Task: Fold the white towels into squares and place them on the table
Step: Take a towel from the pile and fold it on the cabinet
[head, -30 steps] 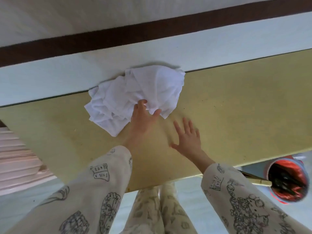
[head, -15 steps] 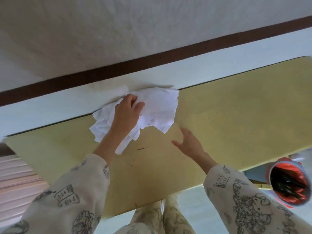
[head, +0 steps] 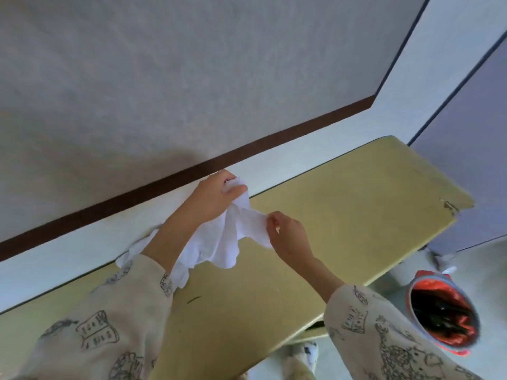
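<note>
White towel held bunched above tabletop — upper end gripped by left hand, edge pinched by right hand; cloth hung down-left, spreading needed.

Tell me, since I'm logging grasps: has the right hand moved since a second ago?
Yes. The right hand left the yellow table, rising toward the wall side to pinch the white towel.

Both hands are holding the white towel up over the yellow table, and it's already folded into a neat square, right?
Not quite. In the head view the left hand and right hand do hold the white towel over the yellow table, but it is not folded: it hangs bunched and crumpled between them.
</note>
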The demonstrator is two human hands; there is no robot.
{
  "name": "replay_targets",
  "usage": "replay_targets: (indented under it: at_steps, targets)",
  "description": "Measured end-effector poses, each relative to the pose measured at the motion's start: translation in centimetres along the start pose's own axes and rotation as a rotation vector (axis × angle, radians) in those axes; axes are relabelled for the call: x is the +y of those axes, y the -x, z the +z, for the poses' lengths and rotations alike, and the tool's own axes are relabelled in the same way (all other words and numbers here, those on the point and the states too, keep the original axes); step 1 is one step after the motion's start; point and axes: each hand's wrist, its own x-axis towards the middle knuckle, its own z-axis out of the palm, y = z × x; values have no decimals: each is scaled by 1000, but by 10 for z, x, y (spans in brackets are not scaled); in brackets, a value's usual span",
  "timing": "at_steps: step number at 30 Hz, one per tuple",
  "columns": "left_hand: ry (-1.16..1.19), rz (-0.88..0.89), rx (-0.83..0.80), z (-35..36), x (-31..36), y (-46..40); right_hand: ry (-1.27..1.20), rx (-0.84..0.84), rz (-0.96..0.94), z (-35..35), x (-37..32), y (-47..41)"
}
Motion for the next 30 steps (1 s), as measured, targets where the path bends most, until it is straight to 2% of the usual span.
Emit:
replay_targets:
  at_steps: [3,6,10,15,17,23,26,30]
  targets:
    - [-42,-46,-157,22,30,-14,10,68,46,-50,36,-9]
    - [-193,34,-230,58,57,-37,72,67,70,-103,72,-28]
    - [-242,119,-88,103,92,-76,314,64,-47,-174,119,-57]
    - [-190,97,45,126,120,-117,493,14,-211,-235,159,-89]
    - [-177,85,109,127,131,-129,492,27,-217,-254,171,-105]
    - [-147,126,282,118,147,-139,339,209,-136,-289,184,-127]
    - [-128,151,282,121,139,-129,330,207,-164,-285,192,-118]
    - [-188,112,145,146,107,-104,325,110,-134,-256,221,-89]
